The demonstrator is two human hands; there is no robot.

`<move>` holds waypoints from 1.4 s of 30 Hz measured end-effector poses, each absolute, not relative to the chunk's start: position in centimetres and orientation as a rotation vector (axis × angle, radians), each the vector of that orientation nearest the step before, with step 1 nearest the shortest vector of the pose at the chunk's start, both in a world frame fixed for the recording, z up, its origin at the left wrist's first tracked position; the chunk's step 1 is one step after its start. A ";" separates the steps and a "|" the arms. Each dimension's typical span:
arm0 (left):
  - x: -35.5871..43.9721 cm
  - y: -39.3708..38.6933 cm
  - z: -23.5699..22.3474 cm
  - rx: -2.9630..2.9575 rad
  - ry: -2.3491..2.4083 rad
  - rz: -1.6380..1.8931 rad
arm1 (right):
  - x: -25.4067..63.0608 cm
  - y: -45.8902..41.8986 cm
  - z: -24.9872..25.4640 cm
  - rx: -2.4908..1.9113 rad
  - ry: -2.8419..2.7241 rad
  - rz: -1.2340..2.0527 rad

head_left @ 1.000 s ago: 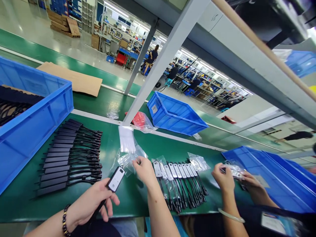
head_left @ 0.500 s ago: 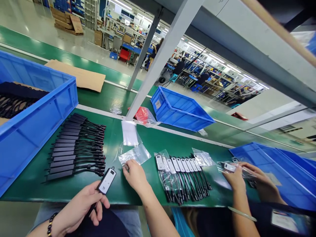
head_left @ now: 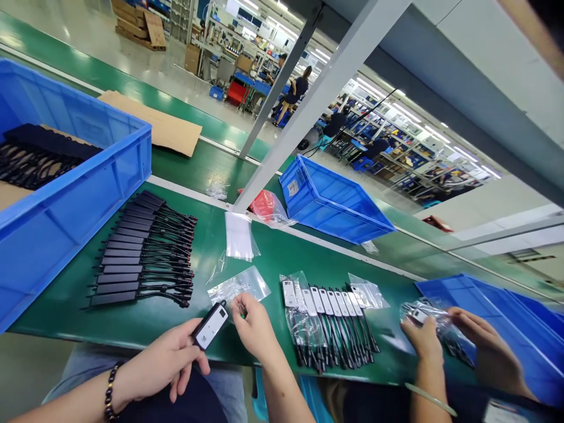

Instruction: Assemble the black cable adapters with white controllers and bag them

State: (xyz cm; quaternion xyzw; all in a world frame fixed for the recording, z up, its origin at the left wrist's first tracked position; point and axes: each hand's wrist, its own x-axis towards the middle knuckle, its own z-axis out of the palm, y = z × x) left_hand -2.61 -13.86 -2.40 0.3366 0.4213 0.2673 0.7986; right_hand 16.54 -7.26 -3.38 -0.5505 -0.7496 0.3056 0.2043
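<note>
My left hand (head_left: 176, 352) is closed around a slim black electronic module (head_left: 211, 328) with a pale label face, its top end pointing up and right. Close beside that end, my right hand (head_left: 255, 329) pinches the near edge of a clear plastic bag (head_left: 242, 283); a small dark patch at the fingertips is too small to identify. Beyond the bag lies a stack of clear bags (head_left: 238, 236). Left of my hands, several black modules with cables (head_left: 121, 270) lie in a row. To the right, several labelled modules (head_left: 328, 301) lie side by side, the leftmost under clear plastic.
A blue crate (head_left: 79, 194) with more cabled modules stands at left. Another blue crate (head_left: 339, 202) sits behind the rail, beside a red bag (head_left: 264, 205). A co-worker's hands (head_left: 425, 338) hold a bagged module at right, by stacked blue crates (head_left: 493, 317). A grey post (head_left: 308, 111) rises ahead.
My left hand has brought the module up and right, close to my right hand. The right hand and the bag have shifted slightly toward me. The view has also shifted.
</note>
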 end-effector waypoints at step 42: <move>-0.6 -15.4 -2.7 0.342 0.868 0.681 | 13.9 -11.3 -3.7 -1.511 -2.249 0.254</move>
